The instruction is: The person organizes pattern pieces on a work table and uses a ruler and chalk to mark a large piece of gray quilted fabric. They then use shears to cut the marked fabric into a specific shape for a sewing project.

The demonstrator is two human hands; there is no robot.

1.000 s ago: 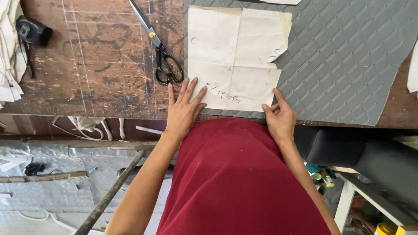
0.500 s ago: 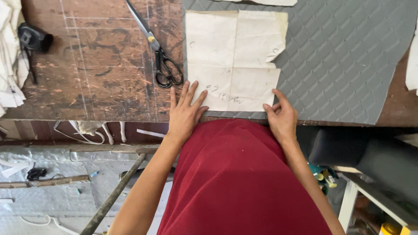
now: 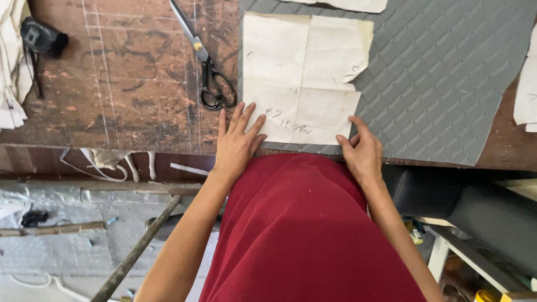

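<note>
The cream paper pattern lies flat on the grey quilted fabric in the upper middle of the frame; the left hand presses its lower left corner, fingers spread and flat; the right hand rests at its lower right edge, fingers loosely together, gripping nothing; black-handled scissors lie untouched on the wooden tabletop just left; the fabric looks uncut, so placing seems done and cutting remains.

Dark red garment over the torso, bare forearms, no sleeves, rings or watch
</note>
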